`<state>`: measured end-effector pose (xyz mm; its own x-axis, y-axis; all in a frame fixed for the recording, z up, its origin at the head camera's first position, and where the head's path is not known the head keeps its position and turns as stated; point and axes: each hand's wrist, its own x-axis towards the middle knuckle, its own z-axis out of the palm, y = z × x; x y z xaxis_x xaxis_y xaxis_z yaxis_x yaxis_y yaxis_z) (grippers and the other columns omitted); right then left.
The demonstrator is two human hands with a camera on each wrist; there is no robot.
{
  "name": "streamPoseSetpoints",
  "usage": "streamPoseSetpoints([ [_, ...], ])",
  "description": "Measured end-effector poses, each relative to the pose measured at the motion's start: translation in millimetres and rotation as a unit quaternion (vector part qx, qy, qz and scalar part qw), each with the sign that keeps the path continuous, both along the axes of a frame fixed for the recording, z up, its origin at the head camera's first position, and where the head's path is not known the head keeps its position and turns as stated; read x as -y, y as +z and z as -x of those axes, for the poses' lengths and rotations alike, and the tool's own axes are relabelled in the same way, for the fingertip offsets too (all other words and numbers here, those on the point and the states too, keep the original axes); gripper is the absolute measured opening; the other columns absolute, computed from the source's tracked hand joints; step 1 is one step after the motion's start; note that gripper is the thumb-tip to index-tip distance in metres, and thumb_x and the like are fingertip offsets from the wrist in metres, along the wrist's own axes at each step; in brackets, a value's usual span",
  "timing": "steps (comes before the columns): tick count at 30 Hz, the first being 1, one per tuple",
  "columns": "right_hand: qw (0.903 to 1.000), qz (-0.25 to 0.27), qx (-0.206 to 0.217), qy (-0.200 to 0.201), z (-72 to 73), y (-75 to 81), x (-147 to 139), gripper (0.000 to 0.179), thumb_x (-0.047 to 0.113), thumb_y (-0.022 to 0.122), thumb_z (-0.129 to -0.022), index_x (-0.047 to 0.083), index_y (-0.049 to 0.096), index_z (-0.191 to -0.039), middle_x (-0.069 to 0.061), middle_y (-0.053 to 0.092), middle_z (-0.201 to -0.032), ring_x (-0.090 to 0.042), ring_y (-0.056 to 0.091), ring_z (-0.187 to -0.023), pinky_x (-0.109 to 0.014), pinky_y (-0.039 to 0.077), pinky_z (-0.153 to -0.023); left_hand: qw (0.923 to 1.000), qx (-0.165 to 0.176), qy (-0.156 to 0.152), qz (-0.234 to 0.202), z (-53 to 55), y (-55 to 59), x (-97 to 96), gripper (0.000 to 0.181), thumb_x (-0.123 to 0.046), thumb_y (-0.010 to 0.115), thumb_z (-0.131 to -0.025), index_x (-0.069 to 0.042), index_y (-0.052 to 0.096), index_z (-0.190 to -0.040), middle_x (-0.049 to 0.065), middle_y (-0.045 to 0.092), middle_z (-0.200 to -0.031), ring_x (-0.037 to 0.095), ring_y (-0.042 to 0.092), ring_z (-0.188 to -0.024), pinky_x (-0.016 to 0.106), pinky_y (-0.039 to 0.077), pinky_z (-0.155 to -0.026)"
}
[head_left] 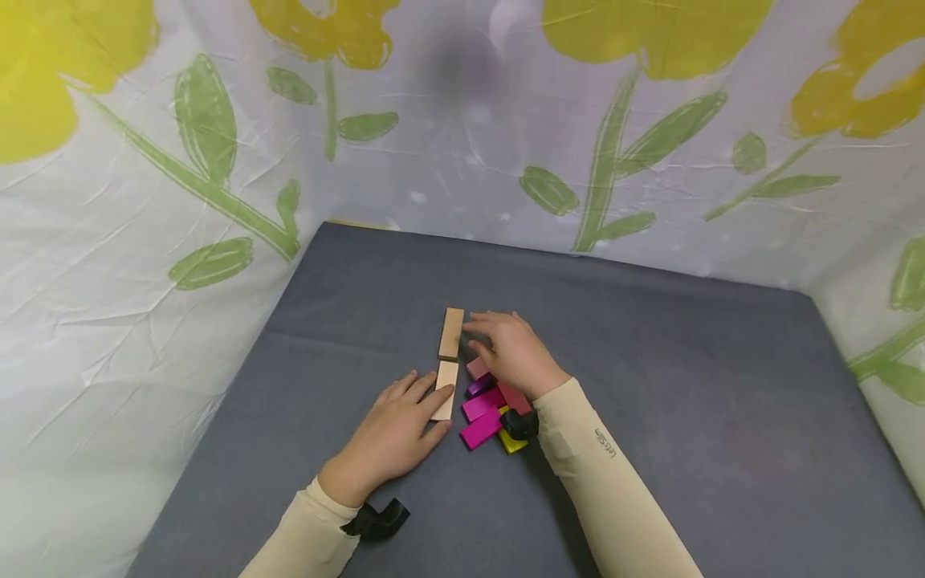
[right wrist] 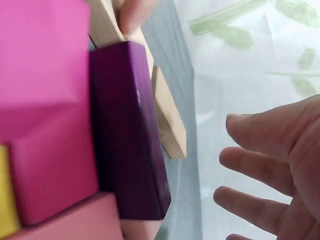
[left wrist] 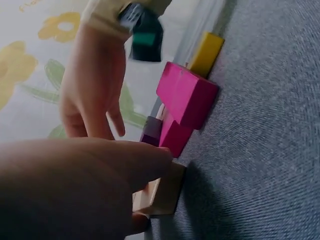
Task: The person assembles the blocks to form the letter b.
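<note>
Two plain wooden blocks lie end to end in a line, a nearer wooden block [head_left: 446, 374] and a farther wooden block [head_left: 451, 332]. My left hand [head_left: 393, 429] holds the nearer one: its index finger rests on top, with the thumb and another finger at the sides. My right hand [head_left: 515, 353] hovers just right of the farther block, fingers spread and nothing in them. In the right wrist view, a gap shows between its fingertips [right wrist: 235, 122] and the farther block. Under and near the right wrist is a cluster of coloured blocks, including a purple block [right wrist: 130, 135].
Among the cluster are a magenta block [head_left: 481, 430], a yellow block [head_left: 514, 442], a red block [head_left: 515, 396] and a pink block [head_left: 477, 368]. A dark grey cloth [head_left: 686, 401] covers the table. Behind it hangs a white flower-printed sheet [head_left: 448, 177].
</note>
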<state>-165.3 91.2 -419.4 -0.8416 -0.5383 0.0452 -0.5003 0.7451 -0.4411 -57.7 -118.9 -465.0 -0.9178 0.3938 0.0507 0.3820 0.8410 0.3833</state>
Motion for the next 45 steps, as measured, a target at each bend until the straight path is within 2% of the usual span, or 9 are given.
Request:
streamPoseSetpoints([
  [4, 1.0000, -0.008, -0.004, 0.003, 11.2, -0.9, 8, 0.039, 0.016, 0.071, -0.102, 0.009, 0.068, -0.140, -0.013, 0.062, -0.149, -0.032, 0.057, -0.140, -0.065, 0.030, -0.121, 0.9999, -0.016, -0.001, 0.003, 0.2, -3.7, -1.1, 0.047, -0.038, 0.069, -0.102, -0.019, 0.065, -0.145, 0.017, 0.057, -0.151, 0.046, 0.049, -0.142, 0.062, 0.039, -0.116],
  [10, 0.9986, -0.047, 0.003, 0.024, 19.7, -4.7, 18, 0.044, 0.019, 0.071, -0.102, 0.012, 0.064, -0.146, -0.014, 0.054, -0.156, -0.033, 0.051, -0.145, -0.066, 0.030, -0.121, 0.9999, -0.014, 0.000, -0.003, -0.5, -3.6, -0.8, 0.046, -0.037, 0.069, -0.103, -0.018, 0.066, -0.144, 0.017, 0.058, -0.150, 0.047, 0.050, -0.142, 0.063, 0.039, -0.115],
  [14, 0.9971, -0.067, 0.028, 0.021, 23.4, -7.6, 24, 0.051, 0.026, 0.072, -0.102, 0.015, 0.059, -0.151, -0.014, 0.045, -0.163, -0.033, 0.043, -0.151, -0.065, 0.027, -0.123, 0.9998, -0.016, 0.000, -0.005, -0.4, -2.1, 0.2, 0.046, -0.037, 0.069, -0.102, -0.018, 0.066, -0.144, 0.017, 0.058, -0.150, 0.047, 0.050, -0.141, 0.063, 0.040, -0.115],
  [19, 0.9933, -0.094, 0.063, 0.024, 25.2, -11.5, 28, 0.056, 0.029, 0.071, -0.103, 0.016, 0.055, -0.154, -0.017, 0.038, -0.167, -0.037, 0.038, -0.153, -0.061, 0.030, -0.123, 0.9998, -0.021, 0.000, -0.006, -1.2, -3.2, -0.2, 0.045, -0.036, 0.070, -0.102, -0.017, 0.067, -0.143, 0.017, 0.059, -0.149, 0.046, 0.051, -0.140, 0.062, 0.040, -0.114],
  [26, 0.9901, -0.124, 0.056, 0.034, 26.6, -12.3, 32, 0.052, 0.023, 0.069, -0.104, 0.015, 0.056, -0.153, -0.018, 0.038, -0.166, -0.041, 0.039, -0.152, -0.059, 0.034, -0.122, 0.9996, -0.028, 0.000, -0.005, -1.4, -5.2, -0.5, 0.045, -0.036, 0.071, -0.101, -0.017, 0.067, -0.142, 0.017, 0.059, -0.148, 0.046, 0.052, -0.140, 0.063, 0.041, -0.114],
  [29, 0.9897, -0.128, 0.053, 0.035, 29.2, -10.5, 34, 0.053, 0.024, 0.069, -0.104, 0.016, 0.055, -0.154, -0.017, 0.038, -0.167, -0.042, 0.039, -0.151, -0.058, 0.035, -0.121, 0.9994, -0.035, 0.003, -0.003, -0.6, -4.5, -0.5, 0.044, -0.035, 0.072, -0.101, -0.017, 0.068, -0.141, 0.017, 0.060, -0.148, 0.045, 0.052, -0.140, 0.062, 0.041, -0.114],
  [36, 0.9892, -0.117, 0.085, 0.026, 38.9, -10.7, 35, 0.055, 0.026, 0.066, -0.105, 0.019, 0.050, -0.158, -0.014, 0.031, -0.170, -0.048, 0.029, -0.155, -0.058, 0.032, -0.122, 0.9994, -0.036, 0.001, 0.001, -0.2, -1.4, -0.8, 0.044, -0.036, 0.072, -0.101, -0.017, 0.069, -0.140, 0.017, 0.060, -0.147, 0.045, 0.053, -0.139, 0.061, 0.041, -0.114],
  [45, 0.9893, -0.102, 0.096, 0.041, 45.5, -10.5, 35, 0.056, 0.027, 0.066, -0.106, 0.017, 0.049, -0.158, -0.017, 0.028, -0.171, -0.043, 0.034, -0.154, -0.053, 0.035, -0.122, 0.9992, -0.040, 0.005, 0.006, 0.1, -1.9, 0.4, 0.045, -0.037, 0.072, -0.101, -0.018, 0.069, -0.141, 0.016, 0.061, -0.147, 0.043, 0.054, -0.138, 0.061, 0.042, -0.113],
])
